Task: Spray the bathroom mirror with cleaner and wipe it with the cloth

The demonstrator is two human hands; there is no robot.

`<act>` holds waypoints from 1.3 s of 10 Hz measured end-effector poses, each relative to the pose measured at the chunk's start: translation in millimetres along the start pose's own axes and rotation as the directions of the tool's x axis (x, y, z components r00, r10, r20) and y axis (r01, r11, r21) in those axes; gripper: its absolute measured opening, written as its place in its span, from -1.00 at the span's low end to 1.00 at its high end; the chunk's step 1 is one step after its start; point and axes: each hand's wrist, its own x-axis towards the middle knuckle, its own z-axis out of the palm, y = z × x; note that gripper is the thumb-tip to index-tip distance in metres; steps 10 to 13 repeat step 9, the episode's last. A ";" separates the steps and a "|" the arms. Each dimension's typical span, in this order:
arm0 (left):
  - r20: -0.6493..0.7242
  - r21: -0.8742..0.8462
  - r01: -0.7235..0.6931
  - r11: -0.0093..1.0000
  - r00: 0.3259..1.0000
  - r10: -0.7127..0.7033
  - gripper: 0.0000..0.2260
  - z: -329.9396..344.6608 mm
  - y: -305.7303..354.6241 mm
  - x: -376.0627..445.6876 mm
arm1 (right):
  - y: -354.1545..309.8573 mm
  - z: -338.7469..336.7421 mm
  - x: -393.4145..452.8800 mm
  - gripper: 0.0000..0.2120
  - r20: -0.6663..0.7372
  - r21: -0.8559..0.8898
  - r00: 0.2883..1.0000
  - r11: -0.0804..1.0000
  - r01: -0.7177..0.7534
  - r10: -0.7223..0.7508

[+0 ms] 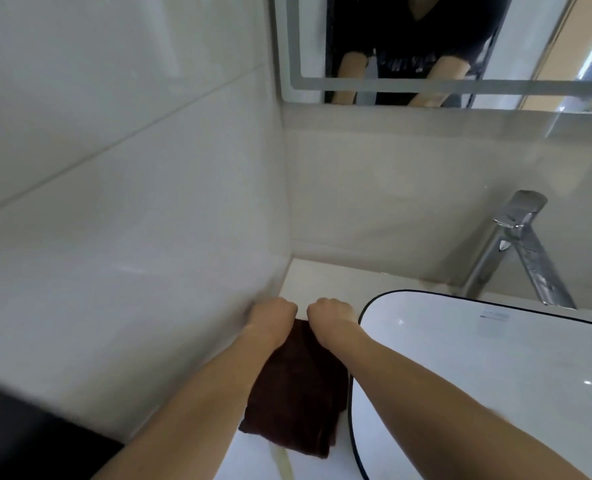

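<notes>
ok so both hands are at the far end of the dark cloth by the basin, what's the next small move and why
Probably lift the cloth off the counter toward the mirror. The left hand and right hand are curled at its far edge, it lies beside the basin, and no spray bottle is in view.

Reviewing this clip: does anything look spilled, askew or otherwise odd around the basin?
A pale yellowish streak stains the white counter just below the dark maroon folded cloth, like a spill or residue. No spray bottle is in view. Both hands, left hand and right hand, grip the cloth's far edge.
</notes>
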 end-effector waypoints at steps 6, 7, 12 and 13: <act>0.131 0.060 -0.126 0.990 0.984 0.117 0.12 80.9 7.2 -46.6 | -33.7 72.7 -2.6 -0.18 0.165 -0.195 0.980 0.978 -0.074 0.107; 0.112 0.049 -0.127 0.991 0.986 0.121 0.12 80.8 7.2 -46.2 | -35.3 73.8 -7.0 -0.18 0.145 -0.215 0.982 0.973 -0.088 0.121; 0.143 -0.044 -0.120 0.992 0.982 0.126 0.04 65.8 4.4 -51.3 | -37.0 57.3 -31.1 -0.37 0.073 -0.149 0.996 0.988 -0.042 0.054; 0.143 -0.044 -0.120 0.992 0.982 0.126 0.04 65.8 4.4 -51.3 | -37.0 57.3 -31.1 -0.37 0.073 -0.149 0.996 0.988 -0.042 0.054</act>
